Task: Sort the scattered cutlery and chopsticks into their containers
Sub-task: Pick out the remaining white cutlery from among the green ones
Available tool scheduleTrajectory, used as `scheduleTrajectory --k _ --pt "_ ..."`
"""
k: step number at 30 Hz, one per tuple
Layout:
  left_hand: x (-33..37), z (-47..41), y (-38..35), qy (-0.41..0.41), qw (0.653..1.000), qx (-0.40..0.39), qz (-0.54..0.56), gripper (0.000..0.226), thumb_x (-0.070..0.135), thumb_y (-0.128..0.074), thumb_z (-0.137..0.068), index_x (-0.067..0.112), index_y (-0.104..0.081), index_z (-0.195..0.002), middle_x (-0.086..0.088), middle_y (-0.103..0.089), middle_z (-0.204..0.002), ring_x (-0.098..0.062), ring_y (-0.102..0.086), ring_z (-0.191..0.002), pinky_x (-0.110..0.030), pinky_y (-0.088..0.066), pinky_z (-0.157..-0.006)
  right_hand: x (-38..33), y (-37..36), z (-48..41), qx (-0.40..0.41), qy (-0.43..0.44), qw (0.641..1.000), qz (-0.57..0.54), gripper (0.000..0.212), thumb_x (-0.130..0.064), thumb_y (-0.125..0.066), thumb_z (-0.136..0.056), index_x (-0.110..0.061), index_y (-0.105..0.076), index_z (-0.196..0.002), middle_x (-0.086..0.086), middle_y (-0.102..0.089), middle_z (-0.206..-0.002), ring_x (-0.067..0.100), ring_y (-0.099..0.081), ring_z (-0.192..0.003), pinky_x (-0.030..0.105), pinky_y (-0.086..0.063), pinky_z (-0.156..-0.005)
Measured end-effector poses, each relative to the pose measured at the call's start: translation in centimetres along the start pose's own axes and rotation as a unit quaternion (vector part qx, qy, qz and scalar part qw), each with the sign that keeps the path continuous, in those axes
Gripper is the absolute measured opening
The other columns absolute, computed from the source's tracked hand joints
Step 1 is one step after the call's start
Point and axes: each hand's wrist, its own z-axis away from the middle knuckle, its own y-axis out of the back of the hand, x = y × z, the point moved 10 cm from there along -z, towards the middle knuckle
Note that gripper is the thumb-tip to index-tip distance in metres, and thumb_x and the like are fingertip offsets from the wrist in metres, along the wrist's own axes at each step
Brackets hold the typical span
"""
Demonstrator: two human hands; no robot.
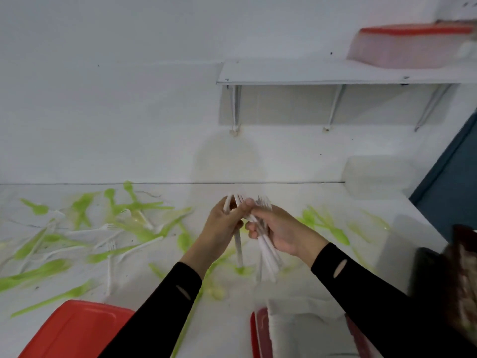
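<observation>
Above the middle of the white table my two hands meet around white plastic forks. My right hand [281, 232] grips a bundle of several white forks [268, 257], tines up, handles hanging down. My left hand [222, 226] pinches a few white forks [238, 248] beside that bundle. Green plastic cutlery [139, 223] and more white forks [111, 250] lie scattered over the left of the table. More green pieces [325, 226] lie to the right of my hands. A clear container with a red rim [260, 332] stands at the near edge below my right arm.
A red lid [74, 329] lies at the near left. A clear lidded box [374, 177] stands at the table's far right corner. A wall shelf [335, 72] carries a red-lidded container [410, 45]. A dark object [459, 275] sits at the right edge.
</observation>
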Motion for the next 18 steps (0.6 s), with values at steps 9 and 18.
scheduleTrajectory --k 9,18 --pt "0.6 -1.9 -8.0 -0.019 0.998 0.052 0.016 0.034 0.034 -0.05 -0.101 0.002 -0.062 -0.102 -0.011 -0.068 -0.082 -0.026 -0.062 -0.073 -0.032 -0.049 -0.055 -4.2 7.9 3.0 0.081 0.063 0.988 0.117 0.04 -0.035 -0.039 -0.106 -0.004 -0.063 -0.118 0.016 -0.072 -0.108 0.026 -0.071 -0.095 0.036 -0.058 -0.088" --pt "-1.7 -4.3 -12.0 -0.025 0.991 0.102 0.087 0.025 0.028 -0.048 -0.103 0.004 -0.052 -0.109 -0.008 -0.072 -0.097 -0.022 -0.071 -0.09 -0.039 -0.057 -0.08 -7.6 17.7 6.5 0.24 0.107 0.92 0.29 0.024 -0.036 -0.044 -0.103 -0.024 -0.065 -0.103 0.0 -0.062 -0.075 0.015 -0.055 -0.057 0.026 -0.048 -0.051"
